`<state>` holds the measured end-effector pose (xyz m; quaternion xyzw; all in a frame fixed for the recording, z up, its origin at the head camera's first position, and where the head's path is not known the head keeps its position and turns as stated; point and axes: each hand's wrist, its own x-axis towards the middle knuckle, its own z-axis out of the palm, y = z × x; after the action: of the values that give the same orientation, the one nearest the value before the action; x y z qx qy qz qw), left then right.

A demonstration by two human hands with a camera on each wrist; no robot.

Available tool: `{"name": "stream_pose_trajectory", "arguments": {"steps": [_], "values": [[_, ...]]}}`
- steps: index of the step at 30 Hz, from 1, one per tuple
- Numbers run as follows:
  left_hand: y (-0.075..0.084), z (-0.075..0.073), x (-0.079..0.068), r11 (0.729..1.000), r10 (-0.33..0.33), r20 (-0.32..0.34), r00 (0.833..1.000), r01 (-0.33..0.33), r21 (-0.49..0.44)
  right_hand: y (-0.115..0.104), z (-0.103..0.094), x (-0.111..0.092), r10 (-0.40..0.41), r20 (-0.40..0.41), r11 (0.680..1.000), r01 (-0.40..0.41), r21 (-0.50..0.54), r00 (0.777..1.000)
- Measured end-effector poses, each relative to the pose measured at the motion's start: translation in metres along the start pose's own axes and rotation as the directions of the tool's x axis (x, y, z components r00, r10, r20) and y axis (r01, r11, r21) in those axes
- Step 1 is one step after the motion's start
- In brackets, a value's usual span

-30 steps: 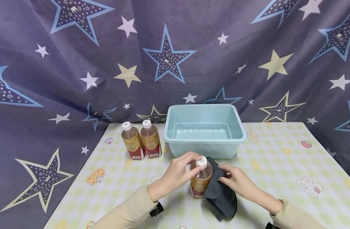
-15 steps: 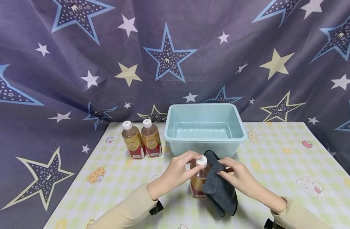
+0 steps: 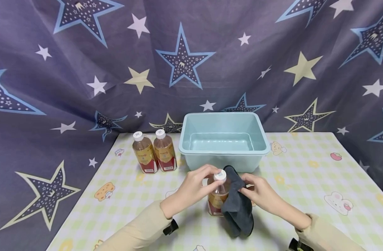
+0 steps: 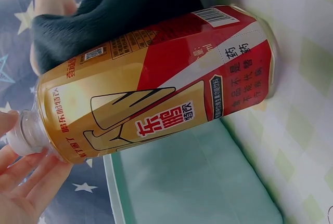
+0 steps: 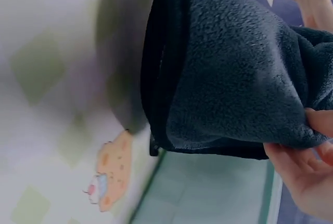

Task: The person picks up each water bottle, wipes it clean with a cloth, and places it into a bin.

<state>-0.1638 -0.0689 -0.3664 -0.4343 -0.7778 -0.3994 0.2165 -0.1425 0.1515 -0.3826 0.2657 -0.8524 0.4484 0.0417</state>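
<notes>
A drink bottle (image 3: pixel 216 202) with a gold and red label stands upright on the table in front of the tub. My left hand (image 3: pixel 196 186) pinches its white cap (image 4: pixel 23 133) between thumb and fingers. A dark grey cloth (image 3: pixel 238 209) hangs against the bottle's right side and hides part of it. The cloth is pinched between the thumb and fingers of my right hand (image 3: pixel 262 193). In the right wrist view, the fleecy cloth (image 5: pixel 234 73) fills the middle and covers the bottle. The left wrist view has the bottle's label (image 4: pixel 156 89) facing the camera, with the cloth along one side.
A light blue plastic tub (image 3: pixel 223 153) sits just behind the bottle. Two more bottles of the same kind, a left one (image 3: pixel 145 157) and a right one (image 3: pixel 165 153), stand side by side at the back left. A checked tablecloth (image 3: pixel 304 181) covers the table; a starry curtain (image 3: pixel 185 101) hangs behind.
My right hand has shifted slightly up and toward the tub, and the cloth's upper edge has risen beside the bottle's neck. The cloth's lower part has swung left. My left hand stays on the cap.
</notes>
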Motion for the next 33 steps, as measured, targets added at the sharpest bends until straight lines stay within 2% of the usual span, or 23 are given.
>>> {"name": "stream_pose_trajectory", "arguments": {"steps": [6,12,19,28,33], "values": [[0.0,0.001,-0.001,1.0,0.019,0.001,1.0,-0.019,0.001,0.01,0.005,0.0,0.023,0.06,0.999,-0.021,-0.046,0.998],[-0.002,0.0,-0.001,0.999,0.045,0.006,0.999,-0.045,0.015,0.017,0.01,0.0,0.023,0.078,0.987,-0.01,-0.157,0.997],[-0.001,-0.001,0.0,0.999,0.05,0.015,0.999,-0.05,0.011,0.029,0.02,-0.001,0.043,0.142,0.969,-0.007,-0.246,0.989],[-0.001,0.0,0.0,0.999,0.049,0.011,0.999,-0.049,0.018,0.034,0.027,0.0,0.051,0.178,0.94,0.013,-0.342,0.983],[-0.001,0.0,0.0,0.999,0.046,0.01,0.999,-0.046,0.025,0.035,0.028,0.0,0.083,0.181,0.93,-0.011,-0.366,0.98]]}}
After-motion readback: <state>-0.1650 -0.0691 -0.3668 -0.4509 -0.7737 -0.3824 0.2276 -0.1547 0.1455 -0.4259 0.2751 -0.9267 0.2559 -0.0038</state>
